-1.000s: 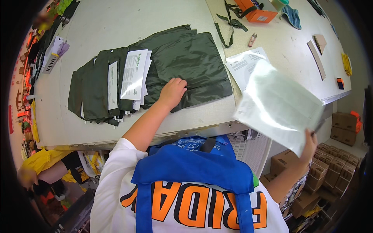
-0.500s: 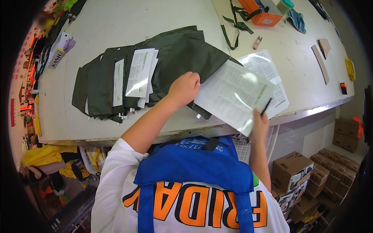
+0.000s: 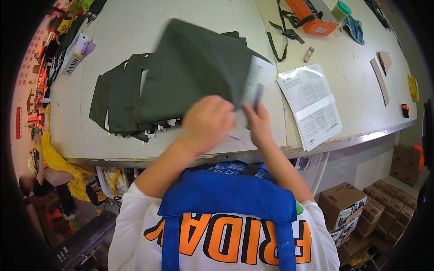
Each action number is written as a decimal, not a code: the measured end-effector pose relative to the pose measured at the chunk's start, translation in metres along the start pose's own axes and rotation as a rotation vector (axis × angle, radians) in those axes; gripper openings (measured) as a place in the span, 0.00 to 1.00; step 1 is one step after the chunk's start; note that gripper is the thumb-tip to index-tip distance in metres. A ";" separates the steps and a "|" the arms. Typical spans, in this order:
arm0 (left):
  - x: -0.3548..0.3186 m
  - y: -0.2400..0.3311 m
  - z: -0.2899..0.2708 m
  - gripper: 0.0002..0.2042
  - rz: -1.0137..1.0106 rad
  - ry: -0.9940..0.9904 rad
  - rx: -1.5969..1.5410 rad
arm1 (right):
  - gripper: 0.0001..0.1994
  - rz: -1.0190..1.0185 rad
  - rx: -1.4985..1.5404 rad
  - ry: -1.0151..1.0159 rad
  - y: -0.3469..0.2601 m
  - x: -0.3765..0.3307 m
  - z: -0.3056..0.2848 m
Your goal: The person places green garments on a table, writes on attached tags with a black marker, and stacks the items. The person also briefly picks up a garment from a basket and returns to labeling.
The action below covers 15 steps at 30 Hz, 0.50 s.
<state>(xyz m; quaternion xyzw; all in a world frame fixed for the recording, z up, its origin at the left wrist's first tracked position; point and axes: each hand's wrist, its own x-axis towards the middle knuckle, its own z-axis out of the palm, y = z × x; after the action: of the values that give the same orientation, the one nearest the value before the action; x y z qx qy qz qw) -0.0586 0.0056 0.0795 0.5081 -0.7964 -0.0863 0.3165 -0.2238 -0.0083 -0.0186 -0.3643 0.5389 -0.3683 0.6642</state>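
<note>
A dark green fabric piece [image 3: 194, 67] is lifted and folded over at its right side, above a fanned pile of similar green pieces [image 3: 120, 92]. My left hand [image 3: 210, 119], blurred by motion, is closed on its near edge. Closed fingers of my right hand [image 3: 257, 121] pinch a white printed sheet [image 3: 258, 74], which stands tilted against the fabric's right edge. A slim dark stick, smeared and too unclear to name, is also in that hand. To the right lies a stack of glossy printed sheets [image 3: 312, 99].
An orange box [image 3: 314, 22], dark straps [image 3: 282, 34], a green-lidded container [image 3: 341, 10] and a blue cloth [image 3: 353, 29] are at the far right. Cardboard strips [image 3: 380, 81] lie at the right. The table's front edge [image 3: 217, 156] runs before me; cartons [image 3: 341, 203] are stacked below right.
My right hand has moved left with the sheet, bringing it to the fabric's edge. The green piece has been raised and shifted left, covering the white papers on the pile.
</note>
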 end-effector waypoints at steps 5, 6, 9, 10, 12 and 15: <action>-0.024 -0.079 -0.056 0.02 -0.406 0.009 0.519 | 0.20 -0.291 -0.166 -0.055 -0.018 0.017 0.003; -0.034 -0.096 -0.054 0.07 -0.509 0.008 0.581 | 0.21 -0.266 -0.223 0.060 -0.020 0.014 -0.018; -0.040 -0.098 -0.023 0.15 -0.471 -0.047 0.303 | 0.26 -0.255 -0.634 0.687 0.034 0.010 -0.127; -0.037 -0.090 -0.003 0.19 -0.464 -0.139 0.090 | 0.28 -0.265 -0.759 0.878 0.047 -0.002 -0.164; -0.051 -0.100 0.047 0.30 -0.292 -0.287 0.106 | 0.31 0.067 -0.981 1.143 0.048 -0.032 -0.208; -0.058 -0.091 0.089 0.36 -0.347 -0.615 0.371 | 0.31 0.171 -0.961 1.324 0.058 -0.047 -0.226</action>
<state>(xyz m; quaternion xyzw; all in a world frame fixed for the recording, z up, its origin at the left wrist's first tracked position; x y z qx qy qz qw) -0.0263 -0.0035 -0.0568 0.6342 -0.7583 -0.1413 -0.0533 -0.4477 0.0402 -0.0839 -0.2741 0.9439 -0.1843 0.0059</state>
